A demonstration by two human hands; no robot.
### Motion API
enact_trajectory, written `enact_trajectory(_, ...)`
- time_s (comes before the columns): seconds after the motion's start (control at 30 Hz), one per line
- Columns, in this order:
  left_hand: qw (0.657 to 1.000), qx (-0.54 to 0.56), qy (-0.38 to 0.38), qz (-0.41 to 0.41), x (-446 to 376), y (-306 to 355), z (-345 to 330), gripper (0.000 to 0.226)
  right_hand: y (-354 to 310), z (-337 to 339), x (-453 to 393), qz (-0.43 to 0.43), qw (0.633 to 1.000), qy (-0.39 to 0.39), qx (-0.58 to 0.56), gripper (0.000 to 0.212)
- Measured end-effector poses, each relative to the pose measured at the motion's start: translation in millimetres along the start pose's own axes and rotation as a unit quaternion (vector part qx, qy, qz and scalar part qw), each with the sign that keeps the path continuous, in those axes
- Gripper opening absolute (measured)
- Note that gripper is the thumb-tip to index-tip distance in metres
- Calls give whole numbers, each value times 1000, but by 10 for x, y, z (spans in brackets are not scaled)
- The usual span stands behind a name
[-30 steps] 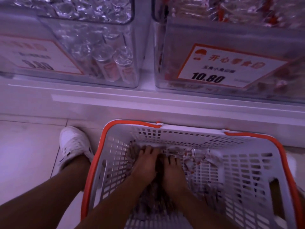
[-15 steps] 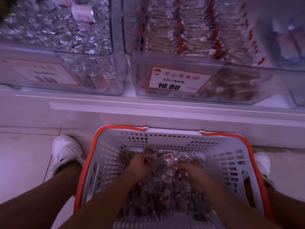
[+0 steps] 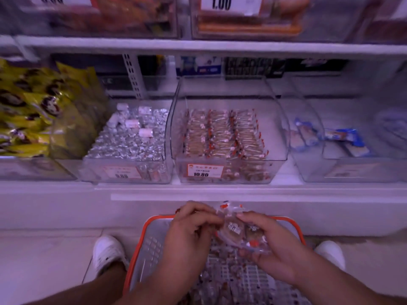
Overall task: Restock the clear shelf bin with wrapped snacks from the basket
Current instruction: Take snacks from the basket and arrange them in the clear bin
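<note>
A white plastic basket (image 3: 152,245) with an orange rim is seen nearest, set on the floor between two white shoes (image 3: 108,252). Its walls are made of little square holes. More wrapped snacks are seen lying loose in its bottom; they are too blurred to be counted.

Above the basket, a small bunch of wrapped snacks (image 3: 237,230) is held up by both hands. The snacks are brown and flat, and each is sealed in shiny clear wrap with red and white bits at the ends. The left hand (image 3: 189,234) is curled round one side of the bunch, and the right hand (image 3: 271,245) is curled under and round the other side.

Farther back, on the white shelf, the clear shelf bin (image 3: 229,133) is seen. It is made of see-through plastic with rounded sides. The same snacks are stood in about four neat rows inside it. An orange and white price tag (image 3: 205,170) is stuck on its front.

Just to its left, a bin of silver foil sweets (image 3: 132,137) is seen.
</note>
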State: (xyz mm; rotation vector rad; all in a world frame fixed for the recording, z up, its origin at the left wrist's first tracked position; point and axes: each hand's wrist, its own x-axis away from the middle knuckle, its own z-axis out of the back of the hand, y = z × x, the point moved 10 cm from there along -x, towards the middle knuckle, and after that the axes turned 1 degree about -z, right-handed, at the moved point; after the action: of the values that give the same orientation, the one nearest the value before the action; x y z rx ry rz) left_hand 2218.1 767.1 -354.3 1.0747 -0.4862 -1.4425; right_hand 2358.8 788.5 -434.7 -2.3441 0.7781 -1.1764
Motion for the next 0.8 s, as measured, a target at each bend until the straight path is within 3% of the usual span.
enact_trajectory(0.13,973,148,33,173,86,-150,-89,34,-16,17,175,30,996,52,66,22)
enact_trajectory(0.23,883,330,85,322,148,-368,-327,16,20,56,130,54,991,105,55,20)
enact_trajectory(0.27,875,338,99,331,113,-385,-368,16,7,48,97,61,989,120,59,19)
enact_trajectory(0.37,905,290,126,286,-33,-340,-370,38,-59,-43,-9,81,984,134,86,19)
enact_trajectory(0.43,913,311,97,245,-136,-226,-445,48,-149,-64,-50,101,979,142,106,20)
enact_trajectory(0.57,954,242,11,175,-299,-146,-583,30,-432,21,-54,164,941,198,220,19)
enact_trajectory(0.8,990,88,-65,87,-395,-172,-390,31,-811,45,-64,262,843,217,417,8)
